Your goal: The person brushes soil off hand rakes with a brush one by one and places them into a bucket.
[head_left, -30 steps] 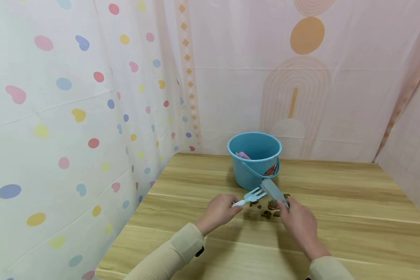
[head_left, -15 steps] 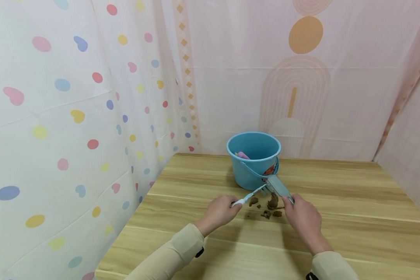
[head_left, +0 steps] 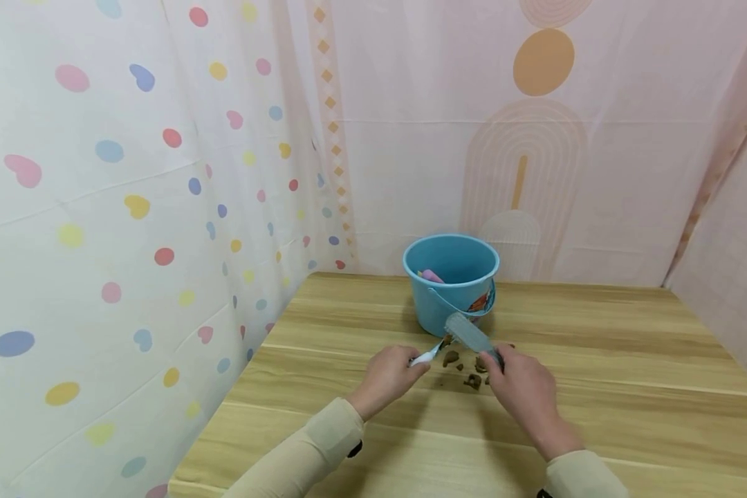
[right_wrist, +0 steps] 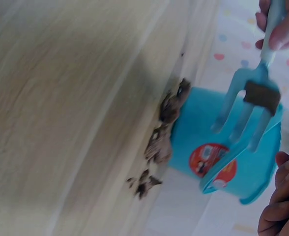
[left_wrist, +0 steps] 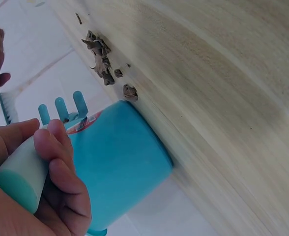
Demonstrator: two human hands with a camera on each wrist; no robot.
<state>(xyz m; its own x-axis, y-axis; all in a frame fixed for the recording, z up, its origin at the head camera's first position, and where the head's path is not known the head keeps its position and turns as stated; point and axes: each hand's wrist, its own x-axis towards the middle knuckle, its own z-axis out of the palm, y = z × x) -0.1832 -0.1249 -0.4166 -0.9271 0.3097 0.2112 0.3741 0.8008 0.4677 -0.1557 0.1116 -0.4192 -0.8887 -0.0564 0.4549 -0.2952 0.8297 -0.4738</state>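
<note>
My left hand (head_left: 389, 379) grips the pale handle of a light blue, three-tined toy garden fork (right_wrist: 238, 93). A dark brown flake (right_wrist: 262, 96) lies across the fork's tines. The right hand (head_left: 526, 394) holds a grey-blue brush (head_left: 469, 333), its head close beside the fork tines in the head view; pale bristles (left_wrist: 8, 105) show in the left wrist view. Below both tools, several brown crumpled bits (head_left: 451, 357) lie on the wooden table. A blue bucket (head_left: 432, 311) stands upright just behind them, its handle hanging down in front.
Something pink (head_left: 432, 277) sits inside the bucket. The wooden table (head_left: 610, 346) reaches back to a pale curtain (head_left: 404, 173), and a dotted curtain (head_left: 131, 277) hangs along its left side.
The brush went slightly right, then back left over the fork. The fork has turned and its tines have risen with a brown flake at them. The bucket stays put.
</note>
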